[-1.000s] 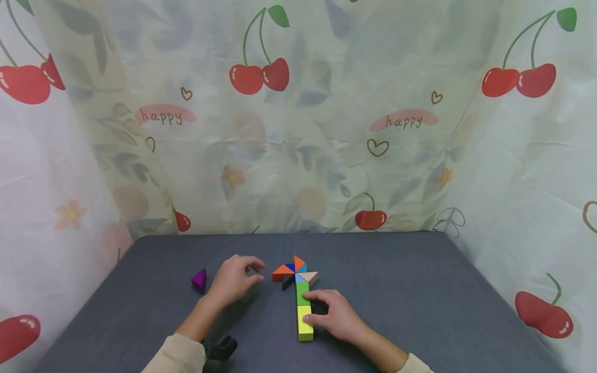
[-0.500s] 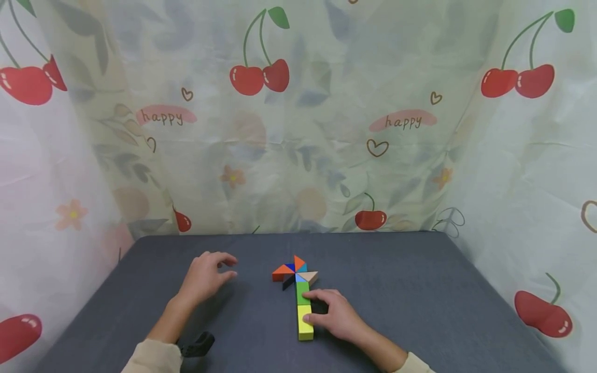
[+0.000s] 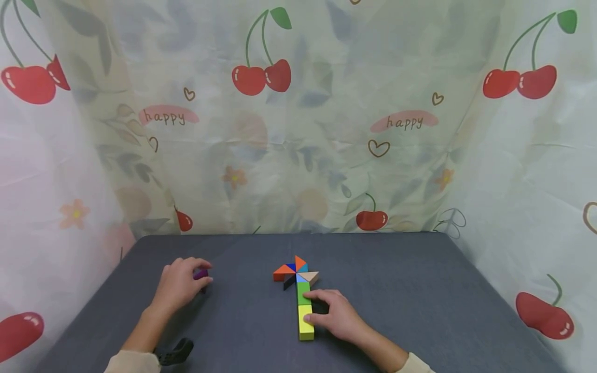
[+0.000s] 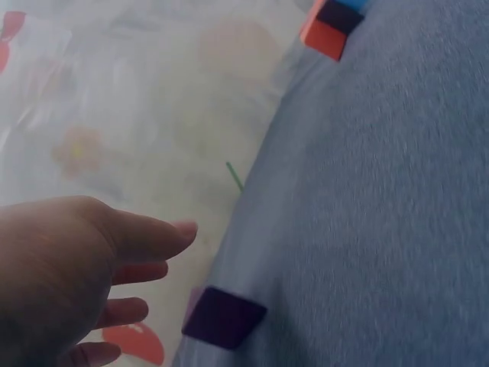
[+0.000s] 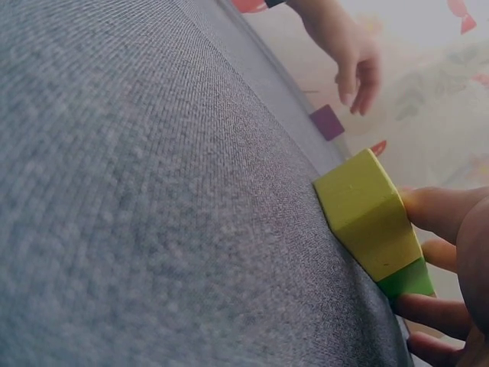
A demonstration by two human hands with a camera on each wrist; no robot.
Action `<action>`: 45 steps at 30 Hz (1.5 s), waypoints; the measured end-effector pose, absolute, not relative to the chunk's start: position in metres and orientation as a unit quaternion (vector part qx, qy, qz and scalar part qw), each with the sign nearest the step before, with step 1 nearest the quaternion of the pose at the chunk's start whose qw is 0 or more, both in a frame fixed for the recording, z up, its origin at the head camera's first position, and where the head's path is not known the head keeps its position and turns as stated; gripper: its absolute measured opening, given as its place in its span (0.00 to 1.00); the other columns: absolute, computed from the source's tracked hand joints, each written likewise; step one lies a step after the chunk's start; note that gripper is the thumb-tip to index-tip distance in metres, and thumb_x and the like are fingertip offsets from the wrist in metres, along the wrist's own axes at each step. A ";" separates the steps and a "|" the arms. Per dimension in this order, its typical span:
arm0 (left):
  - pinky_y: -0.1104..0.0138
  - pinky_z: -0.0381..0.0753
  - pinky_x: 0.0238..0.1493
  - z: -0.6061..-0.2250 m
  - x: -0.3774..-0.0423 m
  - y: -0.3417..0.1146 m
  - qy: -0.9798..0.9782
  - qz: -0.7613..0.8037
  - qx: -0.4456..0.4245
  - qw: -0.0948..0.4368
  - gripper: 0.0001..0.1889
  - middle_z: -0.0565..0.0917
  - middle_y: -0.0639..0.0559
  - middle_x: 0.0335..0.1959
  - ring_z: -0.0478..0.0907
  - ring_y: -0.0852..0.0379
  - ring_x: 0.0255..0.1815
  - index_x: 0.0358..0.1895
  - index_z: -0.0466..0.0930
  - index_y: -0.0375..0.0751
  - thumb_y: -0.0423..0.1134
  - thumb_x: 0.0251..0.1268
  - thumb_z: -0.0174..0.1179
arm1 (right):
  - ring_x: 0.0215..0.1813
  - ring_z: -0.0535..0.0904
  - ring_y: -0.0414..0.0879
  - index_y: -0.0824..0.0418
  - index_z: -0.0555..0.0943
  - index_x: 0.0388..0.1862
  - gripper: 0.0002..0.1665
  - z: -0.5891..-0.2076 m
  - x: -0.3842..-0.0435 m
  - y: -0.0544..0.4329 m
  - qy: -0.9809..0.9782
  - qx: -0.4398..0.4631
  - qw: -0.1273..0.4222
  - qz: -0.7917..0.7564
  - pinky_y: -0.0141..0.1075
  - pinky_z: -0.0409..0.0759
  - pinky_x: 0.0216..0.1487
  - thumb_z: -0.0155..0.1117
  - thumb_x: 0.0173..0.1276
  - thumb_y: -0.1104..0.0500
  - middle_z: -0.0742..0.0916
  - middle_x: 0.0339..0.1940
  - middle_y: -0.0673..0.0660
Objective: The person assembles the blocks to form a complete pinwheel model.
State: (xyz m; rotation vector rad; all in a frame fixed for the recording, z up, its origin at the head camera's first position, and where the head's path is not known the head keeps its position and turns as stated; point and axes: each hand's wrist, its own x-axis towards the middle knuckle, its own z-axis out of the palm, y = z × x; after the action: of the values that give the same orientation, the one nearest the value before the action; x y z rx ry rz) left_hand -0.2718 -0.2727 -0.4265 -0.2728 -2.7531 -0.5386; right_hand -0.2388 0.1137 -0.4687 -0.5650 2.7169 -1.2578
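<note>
My left hand (image 3: pixel 179 285) hovers around a purple triangular block (image 3: pixel 200 273), thumb and fingers apart. In the left wrist view, a gap shows between this hand (image 4: pixel 69 267) and the purple block (image 4: pixel 223 317). My right hand (image 3: pixel 338 313) rests its index fingertip on a green block (image 3: pixel 303 293) and its thumb on a yellow block (image 3: pixel 305 322). Those two blocks lie end to end in a column. At the column's far end is a pinwheel of small triangular blocks: orange (image 3: pixel 300 263), blue, black (image 3: pixel 289 282) and a pale wood one (image 3: pixel 310 277).
A dark grey cloth (image 3: pixel 382 280) covers the table. Behind it and at both sides hangs a white curtain (image 3: pixel 298 155) printed with cherries. A black strap-like device (image 3: pixel 177 352) is on the left wrist.
My left hand has moved left, away from the pinwheel, and come to the purple block, now partly hidden by it. The right hand stays on the green and yellow blocks.
</note>
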 end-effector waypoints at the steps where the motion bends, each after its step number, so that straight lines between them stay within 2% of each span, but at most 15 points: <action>1: 0.47 0.67 0.42 -0.427 -0.272 -0.274 -0.966 -0.184 -0.094 0.157 0.16 0.84 0.46 0.41 0.75 0.44 0.42 0.46 0.87 0.45 0.44 0.53 0.73 | 0.61 0.69 0.54 0.47 0.82 0.57 0.27 -0.469 -0.239 0.114 0.891 -0.186 0.046 -0.412 0.58 0.67 0.60 0.73 0.58 0.43 0.81 0.56 0.49; 7: 0.49 0.65 0.38 -0.431 -0.272 -0.283 -0.978 -0.156 -0.078 0.117 0.24 0.85 0.44 0.42 0.76 0.40 0.43 0.52 0.84 0.42 0.49 0.52 0.73 | 0.61 0.70 0.55 0.48 0.82 0.57 0.27 -0.469 -0.238 0.115 0.891 -0.190 0.042 -0.411 0.58 0.66 0.60 0.73 0.58 0.44 0.82 0.56 0.50; 11: 0.47 0.65 0.39 -0.432 -0.273 -0.285 -0.984 -0.143 -0.058 0.084 0.31 0.85 0.44 0.43 0.76 0.39 0.45 0.55 0.82 0.40 0.54 0.49 0.74 | 0.61 0.70 0.55 0.48 0.82 0.57 0.27 -0.469 -0.237 0.116 0.888 -0.194 0.044 -0.415 0.59 0.66 0.60 0.73 0.59 0.44 0.82 0.56 0.50; 15: 0.48 0.64 0.38 -0.434 -0.274 -0.284 -0.987 -0.139 -0.038 0.072 0.35 0.84 0.40 0.45 0.76 0.38 0.45 0.57 0.81 0.39 0.57 0.49 0.73 | 0.61 0.69 0.54 0.48 0.82 0.57 0.27 -0.469 -0.237 0.116 0.884 -0.197 0.047 -0.421 0.58 0.66 0.60 0.73 0.59 0.44 0.82 0.56 0.50; 24: 0.49 0.63 0.37 -0.439 -0.273 -0.278 -0.985 -0.144 -0.018 0.097 0.29 0.84 0.38 0.46 0.76 0.37 0.44 0.53 0.83 0.38 0.53 0.50 0.73 | 0.61 0.69 0.54 0.48 0.82 0.58 0.27 -0.467 -0.237 0.116 0.883 -0.197 0.053 -0.423 0.58 0.66 0.60 0.72 0.59 0.44 0.81 0.56 0.49; 33: 0.45 0.65 0.41 -0.433 -0.278 -0.266 -0.975 -0.170 -0.032 0.138 0.28 0.83 0.37 0.49 0.75 0.36 0.47 0.55 0.83 0.37 0.49 0.52 0.73 | 0.61 0.69 0.54 0.48 0.82 0.58 0.28 -0.467 -0.237 0.116 0.884 -0.200 0.047 -0.421 0.57 0.66 0.60 0.72 0.60 0.43 0.82 0.56 0.49; 40: 0.45 0.71 0.45 -0.417 -0.277 -0.252 -0.966 -0.223 -0.037 0.129 0.30 0.82 0.36 0.51 0.76 0.40 0.46 0.59 0.79 0.36 0.48 0.55 0.72 | 0.61 0.69 0.53 0.48 0.82 0.58 0.28 -0.468 -0.238 0.116 0.884 -0.196 0.050 -0.421 0.57 0.66 0.60 0.72 0.60 0.43 0.81 0.57 0.49; 45: 0.48 0.75 0.43 -0.406 -0.272 -0.239 -0.955 -0.268 -0.040 0.122 0.30 0.81 0.38 0.51 0.77 0.43 0.46 0.62 0.77 0.37 0.46 0.57 0.71 | 0.60 0.70 0.54 0.49 0.82 0.58 0.27 -0.470 -0.238 0.116 0.882 -0.208 0.036 -0.422 0.57 0.67 0.60 0.72 0.60 0.43 0.82 0.56 0.49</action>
State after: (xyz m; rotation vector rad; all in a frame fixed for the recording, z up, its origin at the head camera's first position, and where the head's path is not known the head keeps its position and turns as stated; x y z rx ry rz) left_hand -0.2725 -0.2394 -0.4057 -0.1158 -2.7869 -0.7835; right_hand -0.2376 0.1165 -0.4698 -0.6380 2.7095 -1.2956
